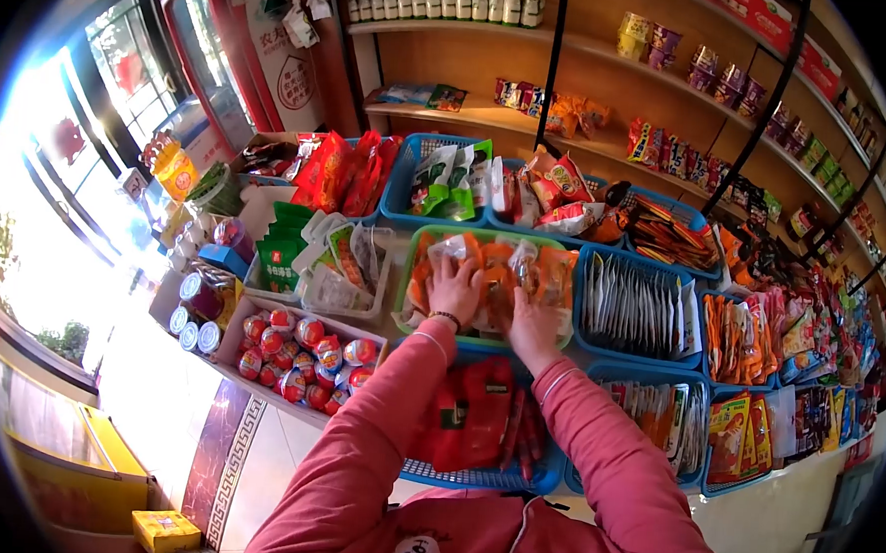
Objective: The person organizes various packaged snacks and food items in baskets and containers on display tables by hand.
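Observation:
Both hands are over a green-rimmed basket [397, 319] filled with orange snack packets [560, 273] in clear wrapping. My left hand [455, 291], with a bracelet at the wrist, lies on the packets at the basket's middle left, fingers spread. Resting at the basket's front right part, my right hand [533, 329] touches the packets with fingers extended; its fingertips are partly hidden among the wrapping. Directly in front of this basket, below my forearms, a blue basket [473, 475] holds red packets [471, 408].
Left stand a box of red-and-white egg-shaped sweets [308, 360] and a clear tub [347, 297] of packets. Blue baskets of upright white packets [637, 302] and green packets [455, 182] adjoin on the right and behind. Wooden shelves [595, 59] with cups and cans rise at the back.

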The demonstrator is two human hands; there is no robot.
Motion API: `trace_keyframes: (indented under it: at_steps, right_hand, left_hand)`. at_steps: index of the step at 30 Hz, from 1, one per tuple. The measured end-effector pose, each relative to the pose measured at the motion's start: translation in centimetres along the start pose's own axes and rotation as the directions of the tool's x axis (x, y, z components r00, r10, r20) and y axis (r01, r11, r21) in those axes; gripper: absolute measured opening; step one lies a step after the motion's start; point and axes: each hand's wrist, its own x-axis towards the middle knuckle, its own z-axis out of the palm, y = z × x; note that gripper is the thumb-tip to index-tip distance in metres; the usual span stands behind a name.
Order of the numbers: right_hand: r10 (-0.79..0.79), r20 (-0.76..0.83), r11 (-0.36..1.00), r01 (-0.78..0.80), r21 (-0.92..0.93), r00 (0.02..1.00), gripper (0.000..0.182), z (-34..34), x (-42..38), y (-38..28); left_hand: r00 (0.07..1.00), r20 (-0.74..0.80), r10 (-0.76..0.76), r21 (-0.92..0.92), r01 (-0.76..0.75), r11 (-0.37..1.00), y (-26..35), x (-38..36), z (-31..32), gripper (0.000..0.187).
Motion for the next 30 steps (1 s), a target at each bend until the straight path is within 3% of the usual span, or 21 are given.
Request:
trace_keyframes:
  at_steps: [1, 3, 5, 7, 8, 9, 11, 13, 14, 15, 17, 18, 19, 20, 21, 23, 24, 25, 27, 29, 30]
  right_hand:
    - [0.0, -0.004, 1.0, 0.0, 0.0, 1.0, 0.041, -0.7, 0.1, -0.3]
    - [0.075, 0.137, 0.979, -0.099, 0.178, 0.988, 0.032, -2.0, 0.3, -1.0]
    - [0.029, 0.129, 0.983, -0.052, 0.177, 0.991, 0.023, -1.8, 0.4, -0.8]
    - [-0.002, -0.016, 0.965, 0.006, 0.262, 1.0, 0.017, -0.7, 0.7, -0.7]
    - [0.024, -0.094, 0.941, 0.009, 0.338, 0.995, 0.009, -0.8, 1.3, -1.0]
    - [0.023, -0.19, 0.907, 0.059, 0.416, 0.982, 0.008, -0.4, 2.0, -0.9]
    - [-0.017, -0.195, 0.891, 0.103, 0.443, 0.981, 0.011, -2.0, 3.0, -1.4]
    - [-0.151, -0.166, 0.976, 0.173, 0.132, 0.975, 0.016, -1.5, 3.5, -0.4]
    - [-0.103, 0.001, 0.992, 0.103, 0.076, 0.995, 0.024, -0.8, 3.5, 0.2]
    - [-0.056, 0.075, 0.997, 0.052, 0.052, 0.996, 0.032, -0.1, 3.3, 0.6]
    - [-0.058, 0.143, 0.998, 0.055, 0.026, 0.988, 0.03, -1.3, 3.1, -0.1]
    - [-0.064, 0.145, 0.998, 0.061, 0.026, 0.987, 0.03, -1.9, 2.7, -0.4]
    - [-0.159, -0.035, 0.978, 0.162, 0.133, 0.987, 0.029, -2.5, 2.1, -0.7]
    - [-0.226, -0.224, 0.936, 0.276, 0.221, 0.948, 0.028, -3.1, 1.6, -1.1]
    - [-0.227, -0.223, 0.934, 0.277, 0.224, 0.948, 0.028, -3.9, 0.8, -1.4]
    - [-0.103, -0.076, 0.833, 0.128, 0.538, 0.992, 0.03, -5.2, -1.3, -1.7]
    - [-0.159, -0.063, 0.804, 0.166, 0.57, 0.985, 0.028, -4.9, -2.3, -1.3]
    - [-0.169, -0.039, 0.791, 0.159, 0.591, 0.985, 0.026, -5.2, -3.6, -1.6]
    - [-0.182, 0.074, 0.722, 0.082, 0.687, 0.98, 0.025, -5.9, -6.1, -2.2]
    - [-0.188, 0.194, 0.649, -0.026, 0.761, 0.963, 0.024, -6.2, -8.2, -2.7]
    - [-0.222, 0.191, 0.663, 0.005, 0.749, 0.956, 0.024, -6.3, -9.2, -2.8]
  left_hand:
    - [1.0, -0.003, 0.003, 0.0, -0.003, 1.0, -0.5, 0.0, 0.4, 0.047]
    - [0.996, -0.019, 0.089, -0.099, -0.091, 0.991, -1.8, 0.0, 0.9, 0.047]
    - [0.994, -0.034, 0.106, -0.096, -0.109, 0.989, -2.3, 0.2, 1.2, 0.046]
    - [0.993, -0.014, 0.115, -0.146, -0.116, 0.982, -2.8, 0.4, 1.6, 0.044]
    - [0.941, 0.054, 0.334, 0.04, -0.336, 0.941, -2.7, 0.6, 0.2, 0.041]
    - [0.963, 0.075, 0.26, -0.029, -0.258, 0.966, -2.2, -0.1, -0.4, 0.039]
    - [0.916, 0.132, 0.379, 0.143, -0.396, 0.907, -3.7, 1.2, 0.9, 0.044]
    - [0.986, -0.023, 0.164, -0.141, -0.166, 0.976, -2.9, 0.4, 0.6, 0.048]
    - [0.973, -0.139, 0.184, -0.133, -0.202, 0.97, -2.4, -0.3, -0.2, 0.044]
    - [0.973, -0.145, 0.18, -0.13, -0.199, 0.971, -2.5, -0.6, -1.2, 0.044]
    - [0.894, -0.292, 0.34, -0.202, -0.406, 0.891, -3.8, -1.1, -3.1, 0.03]
    - [0.821, -0.444, 0.358, -0.286, -0.509, 0.812, -4.7, -1.3, -3.9, 0.025]
    - [0.803, -0.491, 0.337, -0.272, -0.508, 0.817, -4.8, -2.6, -6.5, 0.021]
    - [0.787, -0.539, 0.301, -0.193, -0.463, 0.865, -6.1, -3.1, -8.2, 0.02]
    - [0.68, -0.67, 0.299, -0.053, -0.445, 0.894, -7.7, -3.3, -9.6, 0.019]
    - [0.623, -0.745, 0.238, 0.11, -0.237, 0.965, -11.0, -3.9, -12.7, 0.027]
    - [0.727, -0.682, 0.082, 0.076, -0.041, 0.996, -13.0, -4.3, -13.3, 0.036]
    - [0.741, -0.67, -0.034, 0.13, 0.163, 0.978, -14.3, -4.3, -13.6, 0.039]
    - [0.824, -0.554, -0.122, 0.165, 0.253, 0.953, -17.0, -3.6, -13.7, 0.03]
    - [0.854, -0.506, -0.124, 0.172, 0.241, 0.955, -17.7, -3.5, -14.4, 0.027]
    - [0.879, -0.46, -0.128, 0.178, 0.233, 0.956, -17.6, -3.4, -14.6, 0.023]
